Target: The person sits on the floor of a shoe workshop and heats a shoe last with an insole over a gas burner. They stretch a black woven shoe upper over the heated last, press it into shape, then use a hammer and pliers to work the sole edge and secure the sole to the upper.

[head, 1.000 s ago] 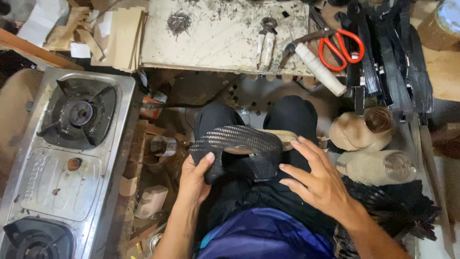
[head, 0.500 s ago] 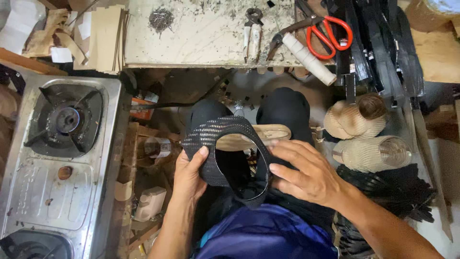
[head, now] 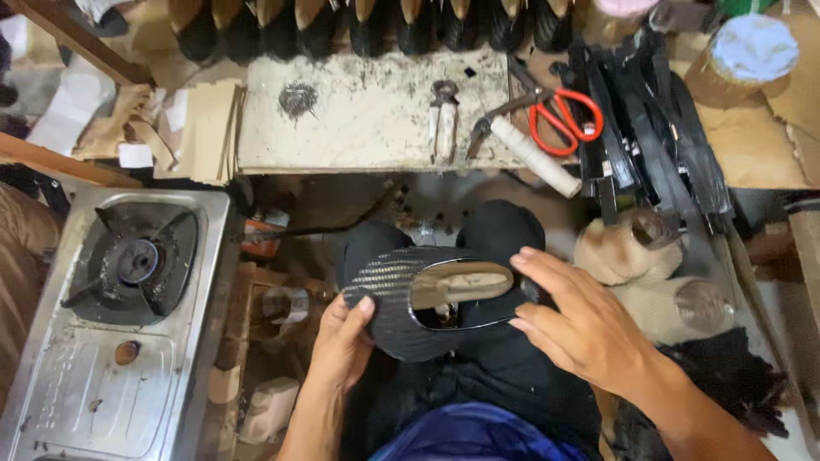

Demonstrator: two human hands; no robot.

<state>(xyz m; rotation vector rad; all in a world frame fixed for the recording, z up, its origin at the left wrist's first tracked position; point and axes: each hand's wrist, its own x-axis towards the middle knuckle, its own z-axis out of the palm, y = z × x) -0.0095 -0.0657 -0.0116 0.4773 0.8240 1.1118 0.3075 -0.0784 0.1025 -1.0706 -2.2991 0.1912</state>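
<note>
- Risk: black woven shoe upper (head: 401,299) rests on the lap, held only at its ends; it could slip off its tan shoe last (head: 461,282) if the grip shifts.
- Left hand (head: 342,341): fingers curled under the toe end, thumb on top.
- Right hand (head: 581,329): mostly open, fingertips at the heel end.
- Upper: textured weave, glossy edge around the opening.
- Gas stove (head: 120,316) sits beside the left knee.

Right hand (head: 589,329) hides the shoe upper's (head: 401,299) heel end; top-edge shoes (head: 342,26) cropped
</note>
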